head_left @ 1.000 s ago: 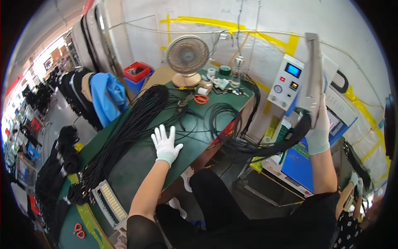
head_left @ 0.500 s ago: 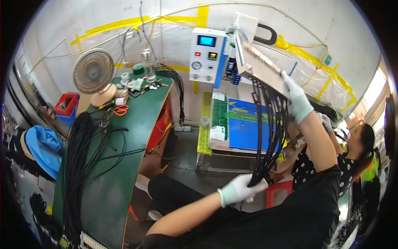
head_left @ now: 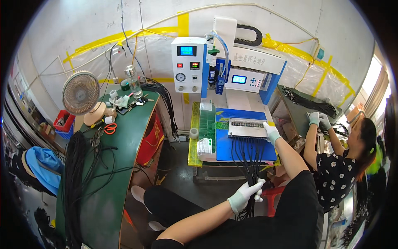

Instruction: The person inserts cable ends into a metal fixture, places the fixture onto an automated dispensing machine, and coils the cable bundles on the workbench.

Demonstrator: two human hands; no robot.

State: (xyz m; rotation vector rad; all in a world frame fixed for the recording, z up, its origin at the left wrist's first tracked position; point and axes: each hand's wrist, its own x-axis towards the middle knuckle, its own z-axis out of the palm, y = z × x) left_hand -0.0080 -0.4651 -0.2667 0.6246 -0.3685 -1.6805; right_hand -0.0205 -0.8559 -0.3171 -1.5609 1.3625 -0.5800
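In my closed left hand (head_left: 248, 195), wearing a white glove, is a bundle of black cables (head_left: 248, 159), its lower ends hanging down over my lap. The cables run up to a flat metal clamping fixture (head_left: 242, 130) with a row of small slots or connectors along it. My right hand (head_left: 272, 133), gloved too, grips this fixture at its right end. The fixture is held over a blue board (head_left: 225, 152) on the machine bed; whether it touches the board I cannot tell. Beside the board lies a green sheet (head_left: 207, 124).
Behind stands a benchtop machine with a white control box (head_left: 188, 66) and a hanging dispenser head (head_left: 221, 76). A green table (head_left: 124, 145) at left carries cables, a fan (head_left: 81, 93) and orange scissors (head_left: 110, 128). A co-worker (head_left: 338, 174) handles things at the right bench.
My right hand has brought the fixture down from high in front of the machine to over the blue board, turning it flatter. My left hand still holds the cables.
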